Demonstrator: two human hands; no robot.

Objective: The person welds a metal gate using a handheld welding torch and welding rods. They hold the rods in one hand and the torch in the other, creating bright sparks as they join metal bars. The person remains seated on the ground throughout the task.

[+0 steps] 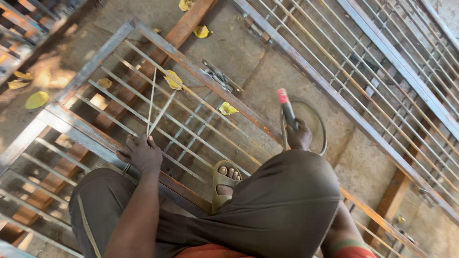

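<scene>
Welding rods [154, 102], two thin stiff light sticks, fan upward from our left hand [142, 152], which pinches their lower ends and rests on the near rail of the steel grille frame [201, 76]. We judge they would flex a little and their coating could chip, so the low-end grip suits. Right of the frame's diagonal top rail, our right hand [300, 136] is wrapped tight around the electrode holder [287, 109], red-tipped, cable [319, 125] looping beside it. Holder looks heavier, rigid; take it by the handle.
</scene>
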